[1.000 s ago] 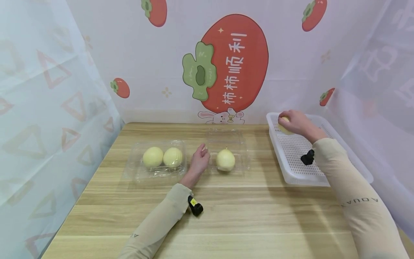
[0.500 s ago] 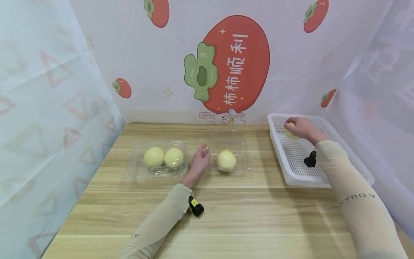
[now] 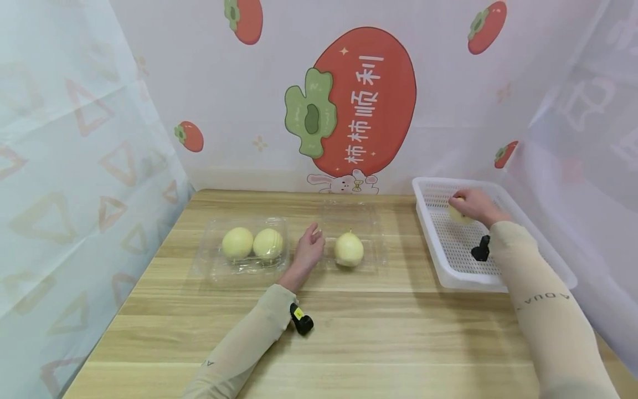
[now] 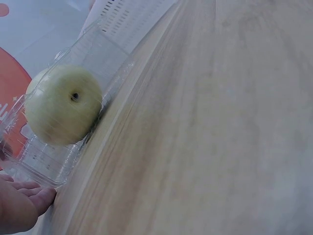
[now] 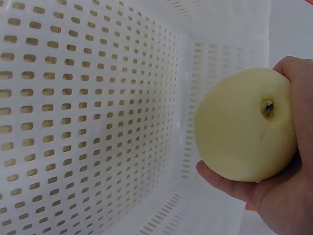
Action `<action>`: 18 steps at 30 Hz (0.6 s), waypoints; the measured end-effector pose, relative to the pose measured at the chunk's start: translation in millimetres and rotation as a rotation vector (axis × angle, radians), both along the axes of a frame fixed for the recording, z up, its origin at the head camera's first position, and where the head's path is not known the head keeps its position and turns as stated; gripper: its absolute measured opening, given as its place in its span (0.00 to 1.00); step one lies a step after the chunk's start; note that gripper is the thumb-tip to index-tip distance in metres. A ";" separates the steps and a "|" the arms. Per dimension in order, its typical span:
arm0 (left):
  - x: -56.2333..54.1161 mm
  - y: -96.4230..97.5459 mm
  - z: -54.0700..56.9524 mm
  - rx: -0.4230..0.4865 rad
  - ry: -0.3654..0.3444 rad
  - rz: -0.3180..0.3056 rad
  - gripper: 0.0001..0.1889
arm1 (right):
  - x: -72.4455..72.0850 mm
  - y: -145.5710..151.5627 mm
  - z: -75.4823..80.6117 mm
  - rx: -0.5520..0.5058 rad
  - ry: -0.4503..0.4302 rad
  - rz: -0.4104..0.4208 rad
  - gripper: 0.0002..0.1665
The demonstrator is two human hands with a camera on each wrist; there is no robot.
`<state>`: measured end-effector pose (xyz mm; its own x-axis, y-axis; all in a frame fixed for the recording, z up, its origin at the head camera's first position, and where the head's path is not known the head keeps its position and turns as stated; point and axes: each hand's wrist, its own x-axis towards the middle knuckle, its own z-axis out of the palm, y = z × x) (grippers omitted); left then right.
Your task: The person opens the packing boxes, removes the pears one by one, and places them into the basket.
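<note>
- White sheeting with faint triangle outlines, at left; white backdrop printed with red persimmons, behind; translucent pale sheeting, at right.
- Light-brown wood-grain tabletop, one, beneath all items.
- Clear plastic left box, one: contains two pale-yellow round pears, side by side.
- Clear plastic right box, one, with its lid laid back: contains a third pear, stem upward.
- White perforated plastic basket, one, rectangular, at the tabletop's right end.
- Left hand, beige sleeve, black wrist camera: between the boxes, fingers loosely bent at the right box's left edge; whether they pinch the plastic cannot be told. The third pear sits apart, to the right of these fingertips.
- Right hand, matching sleeve and camera: grasps the fourth pear, thumb and fingers bent about its sides, over the basket's interior toward the far side; its dark-centred hollow faces the wrist view. Whether it touches the basket floor cannot be told.
</note>
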<state>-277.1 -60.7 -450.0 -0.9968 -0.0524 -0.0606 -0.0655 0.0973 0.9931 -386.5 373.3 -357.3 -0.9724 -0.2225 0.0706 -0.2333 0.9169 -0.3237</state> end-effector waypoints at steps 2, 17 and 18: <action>1.0 -0.4 0.3 0.003 -0.005 0.003 0.33 | 0.2 2.0 -2.1 -0.001 -0.013 -0.008 0.28; 0.9 0.8 0.4 0.000 0.025 0.000 0.32 | 9.5 27.3 -17.7 -0.002 -0.149 -0.100 0.33; 0.7 0.9 0.8 -0.001 0.022 -0.001 0.32 | 9.3 28.3 -17.8 -0.007 -0.154 -0.100 0.32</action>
